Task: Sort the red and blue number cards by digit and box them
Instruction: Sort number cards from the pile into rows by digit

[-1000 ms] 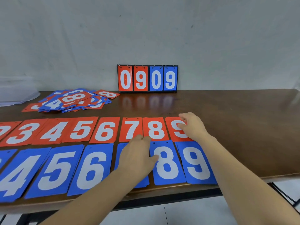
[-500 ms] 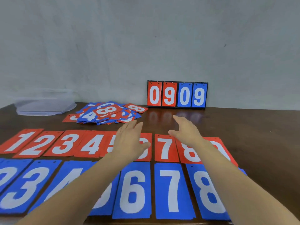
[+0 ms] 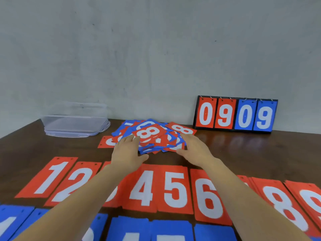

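A loose heap of red and blue number cards (image 3: 152, 136) lies at the back middle of the table, a red 8 on top. My left hand (image 3: 127, 152) reaches the heap's left edge with fingers straight, touching it. My right hand (image 3: 193, 147) rests at its right edge, fingers extended, thumb near the front cards. Nearer me runs a row of red cards (image 3: 175, 188) reading 1 to 9, partly under my forearms. A row of blue cards (image 3: 172, 230) lies along the bottom edge.
A clear plastic box (image 3: 76, 125) with its lid sits at the back left by the wall. A small flip scoreboard (image 3: 235, 115) showing 0909 stands at the back right. Bare dark wood table (image 3: 260, 153) shows to the right of the heap.
Both hands have left the sorted rows and moved forward to the loose heap, now flanking it. The view has shifted left and toward the back of the table.
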A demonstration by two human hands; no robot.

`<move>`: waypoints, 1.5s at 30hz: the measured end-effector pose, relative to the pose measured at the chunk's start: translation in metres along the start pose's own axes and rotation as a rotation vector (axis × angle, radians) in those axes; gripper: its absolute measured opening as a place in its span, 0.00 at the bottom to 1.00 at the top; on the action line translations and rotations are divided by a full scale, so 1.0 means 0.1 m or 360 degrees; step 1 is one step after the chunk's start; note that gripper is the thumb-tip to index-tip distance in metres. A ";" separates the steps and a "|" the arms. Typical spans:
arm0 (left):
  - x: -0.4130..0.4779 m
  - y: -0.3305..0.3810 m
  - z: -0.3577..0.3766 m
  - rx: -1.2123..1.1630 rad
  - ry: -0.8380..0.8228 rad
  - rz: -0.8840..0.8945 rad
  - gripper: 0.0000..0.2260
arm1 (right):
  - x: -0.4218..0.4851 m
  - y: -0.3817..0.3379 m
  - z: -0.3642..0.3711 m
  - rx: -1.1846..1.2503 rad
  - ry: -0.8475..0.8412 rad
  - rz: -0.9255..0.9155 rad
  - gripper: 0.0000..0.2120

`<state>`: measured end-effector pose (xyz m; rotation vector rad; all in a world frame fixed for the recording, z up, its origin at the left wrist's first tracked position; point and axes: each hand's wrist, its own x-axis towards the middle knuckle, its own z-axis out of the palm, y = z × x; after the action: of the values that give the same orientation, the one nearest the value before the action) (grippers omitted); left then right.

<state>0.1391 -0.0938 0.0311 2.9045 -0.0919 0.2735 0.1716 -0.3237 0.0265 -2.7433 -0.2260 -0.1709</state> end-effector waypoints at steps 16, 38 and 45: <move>0.88 -0.37 0.46 0.0099 -0.0288 0.0406 0.52 | 0.81 0.08 0.43 -0.0275 -0.0156 0.0338 0.35; 0.87 -0.38 0.34 0.0170 -0.0123 -0.0276 0.32 | 0.44 0.47 0.07 -0.0242 0.0055 0.0793 0.35; 0.93 -0.35 0.38 0.0182 -0.0161 -0.0314 0.32 | 0.45 0.51 0.08 -0.0195 0.0067 0.0779 0.34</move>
<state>0.2403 -0.0722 0.0052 3.0104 0.1991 0.1006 0.2259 -0.3616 0.0078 -2.8145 0.4801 -0.1096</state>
